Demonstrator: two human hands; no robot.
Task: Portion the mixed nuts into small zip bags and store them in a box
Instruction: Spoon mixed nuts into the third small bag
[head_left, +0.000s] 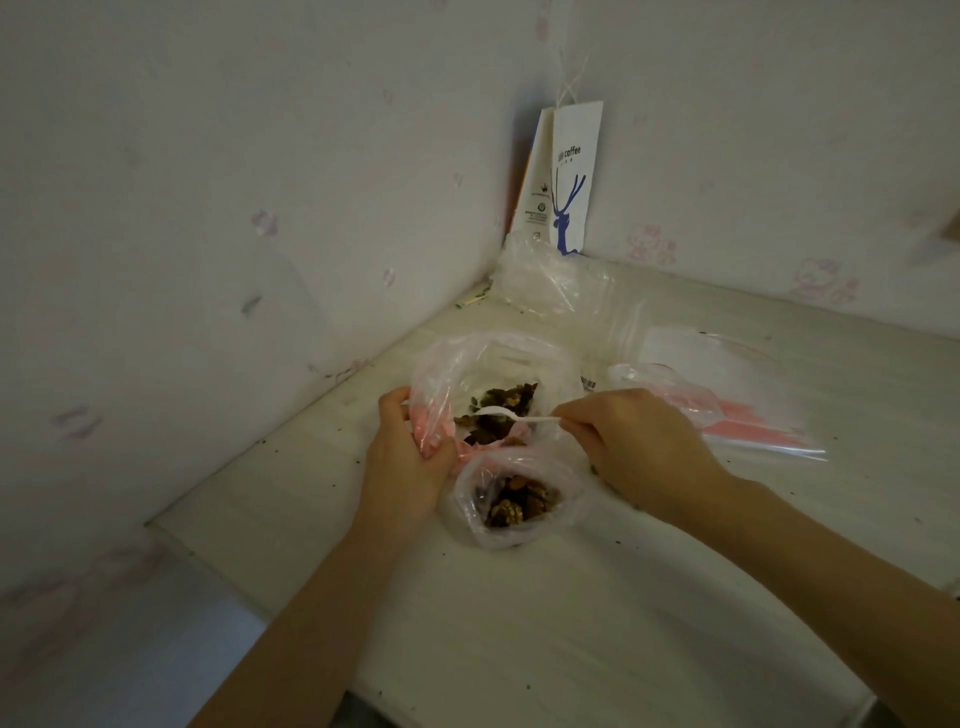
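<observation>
A clear zip bag (441, 374) with a pink seal strip stands open on the white table (571, 623), with mixed nuts (498, 400) inside. My left hand (405, 457) grips its near rim and holds it open. My right hand (639, 441) pinches the handle of a white plastic spoon (506, 414), whose bowl sits over the nuts in that bag. Just in front lies a thin plastic bag (519, 499) of walnuts and other nuts, its mouth open towards me.
A pile of empty zip bags (727, 410) with pink strips lies to the right. Crumpled clear plastic (545, 280) and a white coffee paper bag (566, 182) stand in the wall corner. Crumbs dot the table. The table's left edge runs diagonally beside the wall.
</observation>
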